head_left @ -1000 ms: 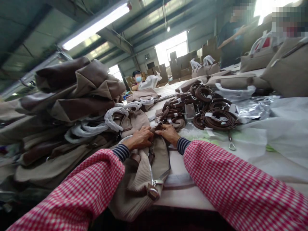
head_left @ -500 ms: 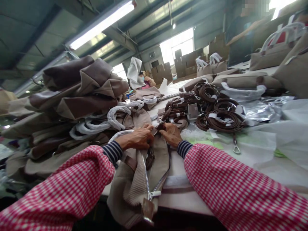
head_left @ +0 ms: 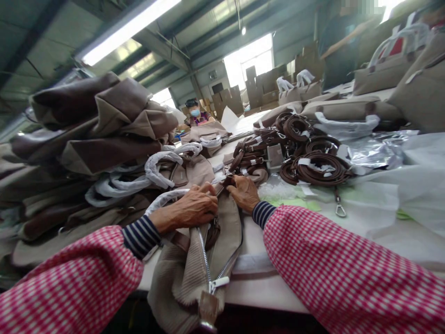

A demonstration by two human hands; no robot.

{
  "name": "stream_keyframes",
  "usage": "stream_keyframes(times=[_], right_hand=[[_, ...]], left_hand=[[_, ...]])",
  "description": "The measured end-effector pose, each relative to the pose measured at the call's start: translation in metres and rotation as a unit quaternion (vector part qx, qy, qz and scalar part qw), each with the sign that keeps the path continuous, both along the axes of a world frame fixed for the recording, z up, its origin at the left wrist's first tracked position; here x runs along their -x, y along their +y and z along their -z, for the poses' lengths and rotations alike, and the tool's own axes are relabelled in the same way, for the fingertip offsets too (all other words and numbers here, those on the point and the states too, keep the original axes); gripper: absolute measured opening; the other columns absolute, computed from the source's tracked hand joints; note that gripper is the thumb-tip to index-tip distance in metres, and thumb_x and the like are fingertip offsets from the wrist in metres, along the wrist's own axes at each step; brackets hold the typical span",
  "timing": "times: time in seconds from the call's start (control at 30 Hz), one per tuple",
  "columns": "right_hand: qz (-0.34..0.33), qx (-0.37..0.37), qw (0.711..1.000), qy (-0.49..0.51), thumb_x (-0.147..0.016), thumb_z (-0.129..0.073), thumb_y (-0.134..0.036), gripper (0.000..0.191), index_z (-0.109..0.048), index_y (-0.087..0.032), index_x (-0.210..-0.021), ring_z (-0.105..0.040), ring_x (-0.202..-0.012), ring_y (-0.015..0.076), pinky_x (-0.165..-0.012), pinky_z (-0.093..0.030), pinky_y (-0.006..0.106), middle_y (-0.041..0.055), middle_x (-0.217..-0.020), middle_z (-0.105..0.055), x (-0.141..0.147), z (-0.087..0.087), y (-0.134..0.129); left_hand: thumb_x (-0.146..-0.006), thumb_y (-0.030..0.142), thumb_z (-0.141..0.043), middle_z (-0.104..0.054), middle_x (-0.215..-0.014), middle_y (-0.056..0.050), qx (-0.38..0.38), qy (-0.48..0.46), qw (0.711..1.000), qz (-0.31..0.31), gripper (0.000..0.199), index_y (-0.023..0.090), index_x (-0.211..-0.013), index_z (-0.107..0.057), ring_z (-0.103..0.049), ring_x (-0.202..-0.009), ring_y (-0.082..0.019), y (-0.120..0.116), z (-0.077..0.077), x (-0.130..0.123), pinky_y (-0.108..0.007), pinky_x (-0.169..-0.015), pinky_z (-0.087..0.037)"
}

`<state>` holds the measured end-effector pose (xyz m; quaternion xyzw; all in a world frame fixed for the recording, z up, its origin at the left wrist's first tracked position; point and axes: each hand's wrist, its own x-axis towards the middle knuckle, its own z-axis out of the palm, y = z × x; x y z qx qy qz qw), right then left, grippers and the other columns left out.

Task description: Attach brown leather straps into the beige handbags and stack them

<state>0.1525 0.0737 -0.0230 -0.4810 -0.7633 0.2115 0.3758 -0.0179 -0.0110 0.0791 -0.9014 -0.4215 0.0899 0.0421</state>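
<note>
**Workshop table point(head_left: 267, 290): unzipped bag point(head_left: 191, 271) lying across the near edge**

From where I stand, the table runs away beneath a ceiling lamp point(head_left: 130, 30), toward a bright window point(head_left: 248, 60).

Left side of the surface: a stack of bags point(head_left: 121, 99), piled high. White-wrapped handles point(head_left: 163, 157) project from its right flank.

Right of the stack: the left hand point(head_left: 196, 206) lies over the unzipped bag's upper left side, fingers curled down. Whether they pinch anything cannot be told; the tips are hidden.

Centre: the unzipped bag extends from both hands toward the near edge and overhangs it. Its long axis runs nearly square to that edge, leaning slightly left at the near end. The two zip tracks meet at a white-wrapped pull point(head_left: 220, 282) there, well apart from both hands. The left hand is the nearer to this end.

Right of centre: the right hand point(head_left: 244, 192) is closed, thumb against fingers, on a brown tab point(head_left: 227, 180) at the bag's far end.

Farther right: coiled straps point(head_left: 320, 174), with one snap hook point(head_left: 340, 211) pointing toward the near edge. White sheeting point(head_left: 420, 199) covers the surface beyond them.
</note>
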Motion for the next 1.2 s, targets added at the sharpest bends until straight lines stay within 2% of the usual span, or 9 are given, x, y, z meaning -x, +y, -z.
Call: stream_keyframes(times=[0.1,0.2,0.3,0.47,0.7,0.87,1.03,1.2], right_hand=[[0.005,0.001,1.0,-0.005,-0.095,-0.06,-0.031,0.022,-0.074,-0.017,-0.105,-0.07,-0.1,0.0273,-0.086,-0.047,0.034,0.0113,-0.105,-0.078,0.0,0.0,0.0],[0.006,-0.001,1.0,-0.01,-0.096,-0.06,-0.032,0.024,-0.074,-0.017,-0.109,-0.07,-0.102,0.0283,-0.089,-0.047,0.035,0.0125,-0.108,-0.078,0.0,-0.002,-0.001],[0.003,-0.002,1.0,-0.015,-0.097,-0.061,-0.032,0.025,-0.073,-0.016,-0.112,-0.07,-0.104,0.0291,-0.091,-0.047,0.036,0.0134,-0.11,-0.078,0.0,-0.003,-0.002],[0.0,-0.004,1.0,-0.019,-0.097,-0.06,-0.03,0.024,-0.073,-0.015,-0.11,-0.071,-0.103,0.0292,-0.091,-0.048,0.036,0.0137,-0.109,-0.078,0.0,-0.003,-0.003],[0.001,-0.006,0.999,-0.032,-0.097,-0.061,-0.031,0.024,-0.073,-0.015,-0.111,-0.071,-0.103,0.0287,-0.09,-0.047,0.035,0.0127,-0.111,-0.078,-0.002,-0.005,-0.004],[-0.004,-0.007,0.999,-0.044,-0.099,-0.059,-0.03,0.022,-0.073,-0.015,-0.108,-0.071,-0.102,0.0269,-0.087,-0.047,0.033,0.0123,-0.108,-0.079,-0.004,-0.009,-0.008],[-0.015,-0.015,0.998,-0.062,-0.099,-0.061,-0.031,0.023,-0.071,-0.016,-0.112,-0.071,-0.105,0.0258,-0.089,-0.046,0.032,0.0115,-0.111,-0.079,-0.005,-0.013,-0.014],[-0.007,-0.017,0.996,-0.093,-0.099,-0.059,-0.03,0.024,-0.069,-0.015,-0.114,-0.071,-0.104,0.0255,-0.088,-0.045,0.032,0.0116,-0.109,-0.078,-0.007,-0.014,-0.015]], left_hand=[[-0.096,0.024,-0.066,-0.074,-0.103,0.0,0.012,0.021,1.0,0.012,0.01,0.026,-0.089,-0.074,-0.054,-0.127,-0.026,-0.004,-0.002,0.007,-0.042,-0.112,-0.035],[-0.1,0.018,-0.058,-0.072,-0.116,-0.002,-0.007,0.032,0.999,-0.009,0.015,0.024,-0.101,-0.072,-0.054,-0.128,-0.026,-0.011,-0.003,0.013,-0.041,-0.111,-0.034],[-0.104,0.019,-0.052,-0.072,-0.119,-0.003,-0.019,0.062,0.998,-0.02,0.018,0.024,-0.109,-0.068,-0.05,-0.133,-0.026,-0.016,-0.002,0.012,-0.044,-0.111,-0.031],[-0.105,0.019,-0.051,-0.071,-0.12,-0.003,-0.025,0.094,0.995,-0.034,0.019,0.026,-0.118,-0.065,-0.048,-0.13,-0.027,-0.017,-0.001,0.006,-0.044,-0.104,-0.031],[-0.105,0.019,-0.054,-0.068,-0.122,-0.004,-0.02,0.085,0.996,-0.026,0.011,0.023,-0.106,-0.065,-0.047,-0.127,-0.028,-0.017,0.003,0.01,-0.048,-0.108,-0.029],[-0.105,0.019,-0.055,-0.066,-0.118,-0.004,-0.045,0.102,0.994,0.019,0.014,0.027,-0.111,-0.065,-0.048,-0.122,-0.029,-0.019,0.002,0.008,-0.05,-0.106,-0.029],[-0.106,0.025,-0.056,-0.067,-0.108,-0.002,-0.04,0.074,0.996,0.029,0.013,0.029,-0.111,-0.068,-0.05,-0.112,-0.027,-0.007,0.009,0.01,-0.043,-0.094,-0.031],[-0.105,0.026,-0.059,-0.069,-0.101,-0.002,-0.013,0.045,0.999,0.015,0.014,0.023,-0.098,-0.071,-0.051,-0.099,-0.023,0.005,0.013,0.01,-0.035,-0.083,-0.034]])
